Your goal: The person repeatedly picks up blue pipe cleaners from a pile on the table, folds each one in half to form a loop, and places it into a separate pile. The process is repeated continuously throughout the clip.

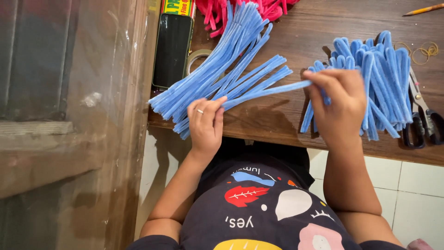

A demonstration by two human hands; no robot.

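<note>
Over a wooden desk [277, 125], the left hand [206, 122] and right hand [340, 104] each pinch one end of a straight blue pipe cleaner [268, 91], with many straight ones [217, 69] left and a folded pile [379, 78] right.

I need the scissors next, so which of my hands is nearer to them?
Right. Your right hand is just beside the scissors, across the folded blue stems; your left hand is much farther away.
</note>
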